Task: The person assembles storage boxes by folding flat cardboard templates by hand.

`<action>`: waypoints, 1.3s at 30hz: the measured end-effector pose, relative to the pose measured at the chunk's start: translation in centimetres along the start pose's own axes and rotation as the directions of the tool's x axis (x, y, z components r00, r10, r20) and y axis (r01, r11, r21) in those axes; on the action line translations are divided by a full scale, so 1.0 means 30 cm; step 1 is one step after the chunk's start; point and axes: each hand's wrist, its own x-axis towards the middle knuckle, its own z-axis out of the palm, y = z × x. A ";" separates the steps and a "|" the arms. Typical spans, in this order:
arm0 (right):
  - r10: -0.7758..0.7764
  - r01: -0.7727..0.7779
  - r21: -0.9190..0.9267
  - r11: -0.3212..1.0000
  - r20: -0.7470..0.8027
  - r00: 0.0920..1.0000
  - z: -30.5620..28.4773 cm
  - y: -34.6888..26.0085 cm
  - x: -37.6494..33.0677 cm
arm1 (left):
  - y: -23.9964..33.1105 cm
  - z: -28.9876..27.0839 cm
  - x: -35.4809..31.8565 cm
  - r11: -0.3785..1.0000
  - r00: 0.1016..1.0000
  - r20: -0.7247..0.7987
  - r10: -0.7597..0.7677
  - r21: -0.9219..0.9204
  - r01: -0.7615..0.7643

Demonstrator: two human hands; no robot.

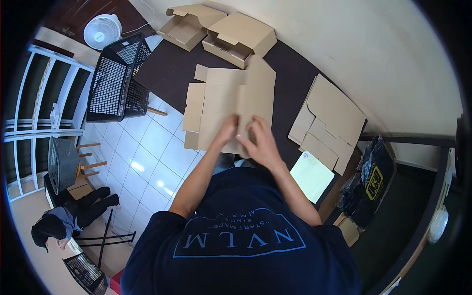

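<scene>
A partly folded brown cardboard box point(223, 98) lies in front of me on the dark table, its right panel point(259, 93) raised along a crease. Small flaps stick out on its left side. My left hand point(227, 131) is closed at the crease, its fingertips pinching the cardboard and slightly blurred. Just right of it, my right hand point(262, 144) rests over the raised panel. Its thumb reaches toward the left hand, apart from the bent fingers.
Two folded cardboard boxes point(246, 32) with lids stand at the table's far edge. Flat cardboard blanks point(332, 118) lie at the right, beside a pale green sheet point(312, 176). Black baskets point(109, 81) and a white fan point(102, 31) are at the left. Another person point(69, 216) sits at lower left.
</scene>
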 end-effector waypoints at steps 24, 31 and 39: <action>0.142 -0.094 -0.201 0.975 0.241 0.960 -0.058 0.244 0.709 | 0.092 -0.196 0.028 0.919 0.957 -0.274 -0.099 0.343 0.194; 0.552 -0.490 -0.282 0.825 0.219 0.804 -0.184 0.544 0.690 | 0.107 -0.173 0.010 0.864 0.942 -0.331 -0.055 0.458 0.211; 0.132 -0.074 -0.546 0.835 0.068 0.989 0.141 0.449 0.202 | 0.142 -0.180 0.042 0.730 0.886 -0.391 -0.250 0.524 0.438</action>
